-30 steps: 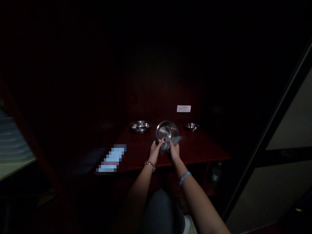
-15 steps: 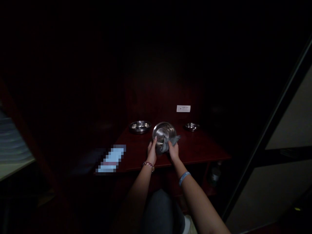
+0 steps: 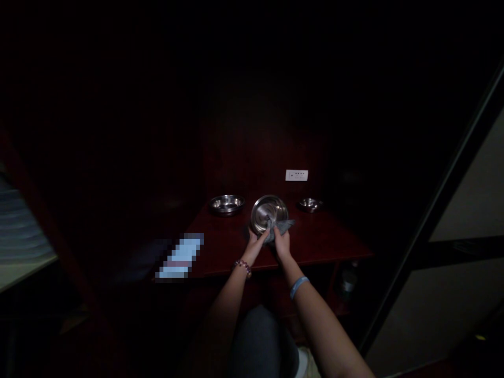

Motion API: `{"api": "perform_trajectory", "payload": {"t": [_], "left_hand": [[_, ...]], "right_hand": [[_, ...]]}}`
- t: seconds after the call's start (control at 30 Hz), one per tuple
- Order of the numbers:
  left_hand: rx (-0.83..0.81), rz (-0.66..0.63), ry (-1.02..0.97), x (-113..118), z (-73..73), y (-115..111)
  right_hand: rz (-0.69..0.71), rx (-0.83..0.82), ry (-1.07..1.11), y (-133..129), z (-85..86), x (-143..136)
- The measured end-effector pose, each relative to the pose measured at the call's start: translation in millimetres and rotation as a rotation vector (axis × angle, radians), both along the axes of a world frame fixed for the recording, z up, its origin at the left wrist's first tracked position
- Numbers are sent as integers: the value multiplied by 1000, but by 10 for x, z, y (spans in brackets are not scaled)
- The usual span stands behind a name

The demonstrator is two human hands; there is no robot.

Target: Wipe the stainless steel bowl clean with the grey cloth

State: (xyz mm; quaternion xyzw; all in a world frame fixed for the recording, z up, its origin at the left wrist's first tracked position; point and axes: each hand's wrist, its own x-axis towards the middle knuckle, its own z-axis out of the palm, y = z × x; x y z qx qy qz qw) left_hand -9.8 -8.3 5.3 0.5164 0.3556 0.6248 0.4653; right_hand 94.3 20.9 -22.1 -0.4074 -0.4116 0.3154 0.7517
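Observation:
A shiny metal bowl is tilted up with its inside facing me, above the dark red desk. My left hand grips its lower left rim, thumb on the near side. A grey cloth is bunched in my right hand, pressed against the bowl's lower right rim and inside. Both hands are closed and close together. To the left on the desk stand stacked metal bowls or dishes; a smaller metal bowl sits at the right.
A white socket panel is on the back wall. A blurred pale rectangle lies at the desk's left front. Below the desk on the right is a bottle. A pale panel with a dark frame stands at the right.
The bowl and cloth have shifted slightly right. My left hand has slid along the rim toward the bottom, nearer my right hand.

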Motion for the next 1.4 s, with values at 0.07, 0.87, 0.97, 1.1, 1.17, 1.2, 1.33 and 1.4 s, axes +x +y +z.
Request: {"api": "perform_trajectory", "payload": {"t": [0.07,0.87,0.97,1.1,1.17,1.2,1.33,1.4], "left_hand": [[-17,-32,18,-5,-14,20],[-14,140,-230,-65,195,-176],[-22,90,-229,-47,198,-180],[-14,18,-185,-4,175,-160],[0,0,-164,12,152,-145],[1,-5,-158,16,139,-139],[-18,-38,-142,12,104,-129],[-11,-42,-158,6,100,-129]], "right_hand": [[11,-6,3,-1,4,-1],[-50,-44,-54,-47,37,-40],[-67,-31,-48,-33,29,-27],[-60,-26,-19,-21,24,0],[-48,-20,-14,-18,19,10],[-37,-16,-16,-15,15,13],[-2,-6,-3,-4,2,17],[4,-2,10,1,-2,17]]}}
